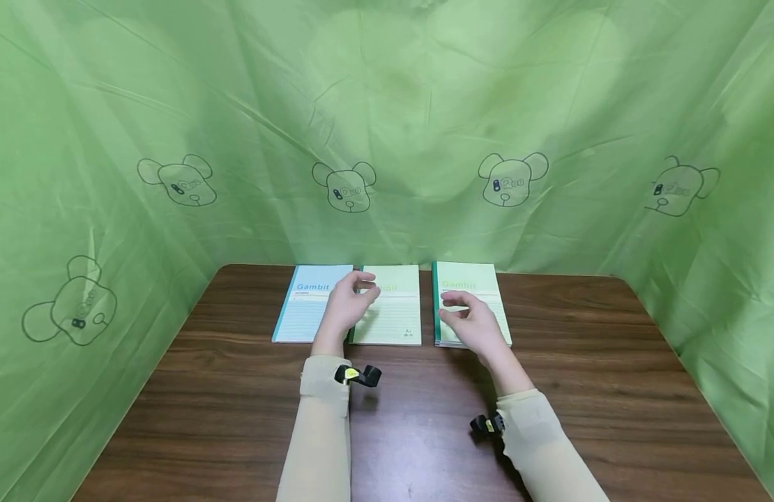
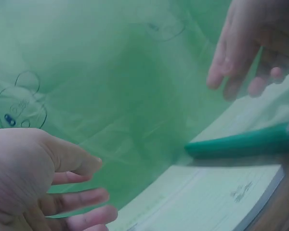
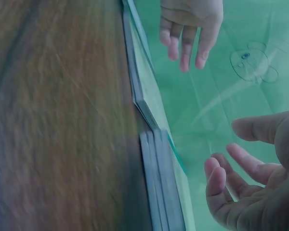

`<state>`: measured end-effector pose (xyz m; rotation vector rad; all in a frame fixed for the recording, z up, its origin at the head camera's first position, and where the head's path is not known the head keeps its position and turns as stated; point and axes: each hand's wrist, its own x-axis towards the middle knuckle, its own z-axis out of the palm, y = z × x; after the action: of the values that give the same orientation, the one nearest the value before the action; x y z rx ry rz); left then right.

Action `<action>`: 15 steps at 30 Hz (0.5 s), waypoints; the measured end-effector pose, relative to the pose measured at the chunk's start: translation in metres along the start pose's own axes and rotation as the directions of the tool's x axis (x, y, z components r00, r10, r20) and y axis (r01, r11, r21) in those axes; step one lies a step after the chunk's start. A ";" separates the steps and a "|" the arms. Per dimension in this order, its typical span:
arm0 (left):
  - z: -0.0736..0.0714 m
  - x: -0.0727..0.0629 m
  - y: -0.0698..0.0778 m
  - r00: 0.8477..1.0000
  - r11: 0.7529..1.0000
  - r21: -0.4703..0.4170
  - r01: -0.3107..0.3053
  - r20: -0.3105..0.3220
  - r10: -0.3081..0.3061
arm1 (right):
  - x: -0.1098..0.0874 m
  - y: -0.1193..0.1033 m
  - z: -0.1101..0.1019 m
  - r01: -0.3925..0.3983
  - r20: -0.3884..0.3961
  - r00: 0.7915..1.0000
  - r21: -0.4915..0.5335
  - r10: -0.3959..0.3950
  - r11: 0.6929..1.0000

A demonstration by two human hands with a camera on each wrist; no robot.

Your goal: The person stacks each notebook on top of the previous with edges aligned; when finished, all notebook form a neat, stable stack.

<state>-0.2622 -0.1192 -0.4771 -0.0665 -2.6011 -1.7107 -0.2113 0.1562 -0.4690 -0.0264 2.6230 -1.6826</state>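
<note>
1. Two bare hands, well apart from each other, neither holding anything. Left hand point(image 1: 351, 301): fingers loosely bent, thumb clear of them. Right hand point(image 1: 476, 324): same, gap between thumb and fingertips.
2. Three spots of notebooks in a row, far edge of brown wood table point(image 1: 412, 425).
3. Blue notebook point(image 1: 299, 319) on the left, "Gambit" on cover; pale green notebook point(image 1: 396, 314) just beside it, in the middle. Left hand hovers over where these two meet.
4. Notebook stack point(image 1: 471, 277) on the right, green cover on top, dark green spine; gap between it and the middle one. Right wrist view shows several layers. Right hand is above it, fingertips off the cover.
5. Light sleeves point(image 1: 321, 446), black wrist device point(image 1: 365, 376) on each arm.
6. Green cloth point(image 1: 425, 104) behind, printed with cartoon animal heads point(image 1: 348, 188).
</note>
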 end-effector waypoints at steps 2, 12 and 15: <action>-0.004 -0.001 -0.005 1.000 0.999 0.031 0.019 -0.007 -0.018 | 0.000 0.000 0.006 -0.002 0.014 1.000 0.005 0.002 1.000; -0.019 0.001 -0.027 0.995 0.989 0.108 0.100 -0.032 -0.097 | 0.012 -0.002 0.032 -0.024 0.037 0.999 0.049 0.022 0.999; -0.024 -0.001 -0.028 0.992 0.987 0.101 0.123 -0.028 -0.121 | 0.015 -0.004 0.039 -0.040 0.040 0.998 0.073 0.037 0.997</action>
<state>-0.2631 -0.1524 -0.4937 0.1161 -2.7241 -1.5987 -0.2252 0.1185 -0.4822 -0.0073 2.5153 -1.7465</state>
